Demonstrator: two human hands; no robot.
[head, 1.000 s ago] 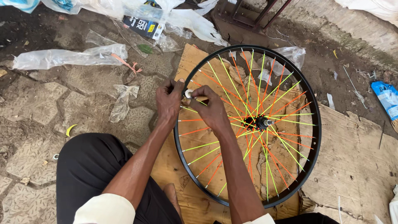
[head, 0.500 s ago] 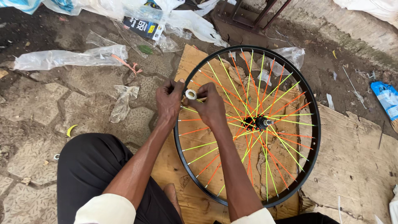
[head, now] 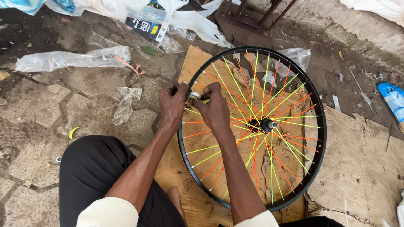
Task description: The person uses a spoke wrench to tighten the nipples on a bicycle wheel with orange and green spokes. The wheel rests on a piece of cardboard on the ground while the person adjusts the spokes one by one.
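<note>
A: What is the ground like, starting nearest the person?

B: Close in, black trousers (head: 90,176) over a bent knee and two pale sleeve cuffs, cut off by the lower edge. Under the work lies a sheet of brown cardboard (head: 362,168), torn and worn, spread on a floor (head: 38,122) of cracked paving stones with dirt in the joints. It looks like an outdoor yard.

A: And what are the hands at?

B: One bicycle wheel (head: 252,126) lies flat on the cardboard, black rim, spokes sleeved in orange and yellow-green, one metal hub (head: 265,125) in the middle. Both hands meet at the rim's left side. The left hand (head: 172,103) has its grip closed around the rim. The right hand (head: 214,109) has its grip pinched on a small silvery piece (head: 194,95) just inside the rim; what that piece is I cannot tell, the fingers cover most of it.

A: Farther out?

B: Left of the wheel, two clear plastic bags: a crumpled one (head: 126,103) near the hands and a long one (head: 71,59) beyond it. One small yellow scrap (head: 73,132) lies on the stones. At the top edge, white plastic sheeting (head: 198,23) over a dark printed box (head: 145,27), and a rusty metal frame (head: 256,14), both cut off. A blue wrapper (head: 393,98) is clipped by the right edge.
</note>
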